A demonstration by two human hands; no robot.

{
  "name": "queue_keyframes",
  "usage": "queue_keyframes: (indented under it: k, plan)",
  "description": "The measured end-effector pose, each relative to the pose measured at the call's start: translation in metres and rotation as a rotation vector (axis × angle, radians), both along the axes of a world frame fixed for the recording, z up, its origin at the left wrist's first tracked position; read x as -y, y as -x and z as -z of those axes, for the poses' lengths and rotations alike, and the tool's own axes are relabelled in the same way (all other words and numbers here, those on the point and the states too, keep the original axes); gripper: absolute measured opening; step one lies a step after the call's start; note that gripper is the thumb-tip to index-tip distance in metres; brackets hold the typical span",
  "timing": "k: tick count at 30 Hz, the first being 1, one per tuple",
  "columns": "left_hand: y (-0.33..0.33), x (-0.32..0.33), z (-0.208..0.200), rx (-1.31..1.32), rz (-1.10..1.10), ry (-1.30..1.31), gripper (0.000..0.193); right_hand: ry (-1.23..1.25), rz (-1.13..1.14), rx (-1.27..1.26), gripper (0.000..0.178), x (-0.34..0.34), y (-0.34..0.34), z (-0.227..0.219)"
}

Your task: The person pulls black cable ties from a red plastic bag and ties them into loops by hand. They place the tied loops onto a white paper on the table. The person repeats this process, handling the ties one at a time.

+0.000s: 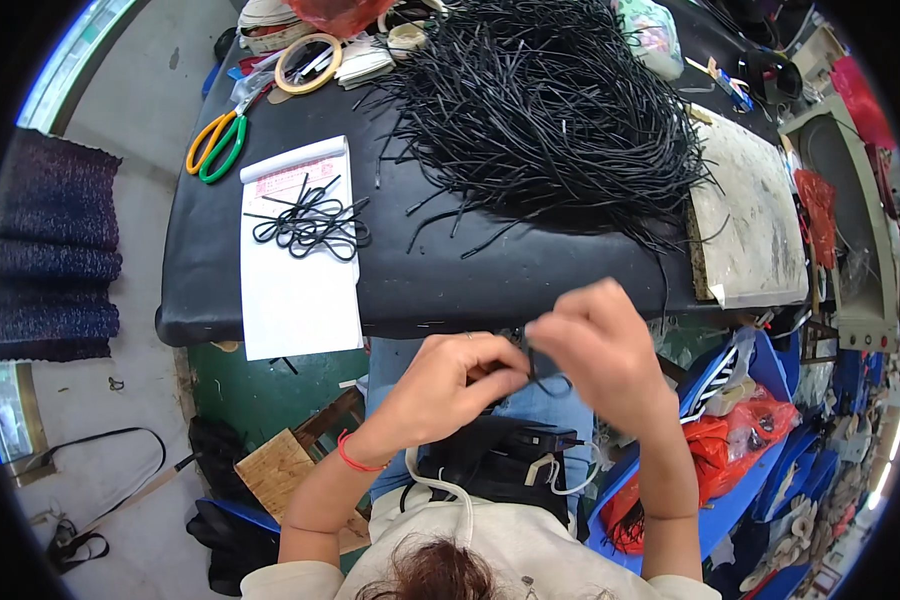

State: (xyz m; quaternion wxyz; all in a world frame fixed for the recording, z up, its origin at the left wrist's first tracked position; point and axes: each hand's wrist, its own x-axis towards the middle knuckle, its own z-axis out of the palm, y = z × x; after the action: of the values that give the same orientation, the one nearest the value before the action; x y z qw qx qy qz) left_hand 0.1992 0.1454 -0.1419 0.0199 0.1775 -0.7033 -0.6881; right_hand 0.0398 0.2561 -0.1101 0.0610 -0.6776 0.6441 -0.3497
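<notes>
My left hand is closed in a pinch, with a red string round its wrist. From its fingertips comes a thin black cord, bent into a small loop in front of my lap. Close beside it my right hand is raised, its fingers curled in at the cord's upper part and somewhat blurred. On the table, a few tied black cords lie on a white paper pad. A big tangled heap of black cords covers the table's far middle.
Scissors with orange and green handles lie at the far left, near a roll of tape. A pale worn board sits on the table's right side. Right of my lap is a blue bin holding red plastic bags.
</notes>
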Motion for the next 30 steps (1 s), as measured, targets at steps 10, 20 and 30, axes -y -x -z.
queue_keyframes:
  k: [10,20,30]
  plan:
    - [0.002,-0.004,0.013,-0.111,-0.298,-0.582,0.027,-0.170,0.209,0.468,0.010,-0.014,-0.024,0.031]
    - [0.003,-0.010,0.018,-0.166,-0.391,-0.485,0.017,-0.353,0.112,1.316,0.019,-0.023,-0.028,0.022]
    - [0.010,-0.024,0.025,-0.291,-0.553,-0.683,0.017,-0.039,0.356,1.060,0.006,-0.013,-0.043,0.032]
